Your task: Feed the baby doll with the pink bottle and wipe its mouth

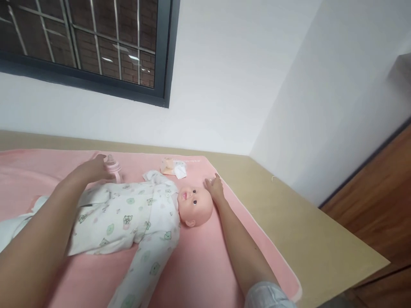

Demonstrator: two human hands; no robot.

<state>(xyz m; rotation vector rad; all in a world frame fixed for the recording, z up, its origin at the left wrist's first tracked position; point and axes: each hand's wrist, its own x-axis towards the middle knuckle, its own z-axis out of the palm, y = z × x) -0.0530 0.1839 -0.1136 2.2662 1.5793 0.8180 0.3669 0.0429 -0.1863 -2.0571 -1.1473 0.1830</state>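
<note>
A baby doll (138, 218) in a white printed sleepsuit lies on its back on a pink mat (199, 265), its bare head (195, 205) pointing right. My left hand (93, 169) reaches over the doll's body, its fingers curled round a pink baby bottle (113, 167) that stands just beyond the doll. My right hand (214, 188) lies flat on the mat, touching the top of the doll's head, fingers stretched out and holding nothing.
A small packet with white cloth (173, 167) lies on the mat's far edge. The mat covers a tan tabletop (308, 239) set into a white wall corner. A dark-framed window (96, 47) is above left, a wooden door (379, 192) at right.
</note>
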